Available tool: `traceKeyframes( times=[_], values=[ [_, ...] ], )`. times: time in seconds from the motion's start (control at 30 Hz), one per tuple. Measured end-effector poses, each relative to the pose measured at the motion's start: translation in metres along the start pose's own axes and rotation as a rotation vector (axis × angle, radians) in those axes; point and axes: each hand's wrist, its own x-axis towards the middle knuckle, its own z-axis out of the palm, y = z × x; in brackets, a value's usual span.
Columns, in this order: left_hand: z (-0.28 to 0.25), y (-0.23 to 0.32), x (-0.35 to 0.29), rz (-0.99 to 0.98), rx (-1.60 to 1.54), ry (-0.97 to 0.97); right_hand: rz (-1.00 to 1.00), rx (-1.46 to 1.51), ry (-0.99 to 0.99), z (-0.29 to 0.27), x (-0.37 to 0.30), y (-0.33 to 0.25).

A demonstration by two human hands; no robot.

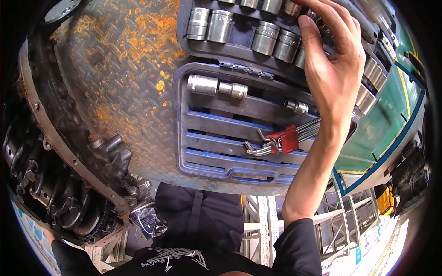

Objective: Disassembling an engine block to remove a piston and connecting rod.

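My right hand (335, 64) reaches over the upper half of an open dark socket case (239, 34). Its thumb stands apart from the curved fingers, above rows of chrome sockets (265, 37). I see nothing held; some fingertips run past the top edge of the picture. Below the hinge, the case's lower half (178, 124) carries a long socket (202, 85), a stepped socket piece (233, 90) and a small socket (297, 107). Near my right forearm lies a set of hex keys in a red holder (286, 139). My left hand is hidden; only its arm shows beside the engine.
The case lies on a rusty diamond-plate metal surface (133, 87). A greasy engine block with an exposed crankshaft (69, 214) takes up the left side. A small clear plastic bag (148, 221) hangs at its corner. Further right is a green surface (384, 124) with blue edging.
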Motion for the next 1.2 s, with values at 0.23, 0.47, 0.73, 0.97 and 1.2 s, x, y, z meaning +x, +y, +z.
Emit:
traceKeyframes(
  times=[0.23, 0.47, 0.73, 0.97, 1.2],
  values=[
    [0.007, -0.002, -0.003, 0.001, 0.011, 0.007, 0.087, -0.206, 0.075, -0.011, -0.068, -0.034],
    [0.027, -0.007, 0.007, -0.014, 0.016, 0.016, 0.327, -0.301, -0.035, -0.005, -0.158, -0.092],
    [0.050, -0.011, 0.021, -0.015, 0.019, 0.013, 0.542, -0.396, 0.160, -0.014, -0.172, -0.073],
    [0.060, -0.008, 0.022, -0.014, 0.019, 0.004, 0.622, -0.326, 0.266, -0.009, -0.159, -0.065],
    [0.073, -0.006, 0.029, -0.005, 0.013, -0.006, 0.656, -0.377, 0.253, -0.004, -0.150, -0.063]
  ],
)
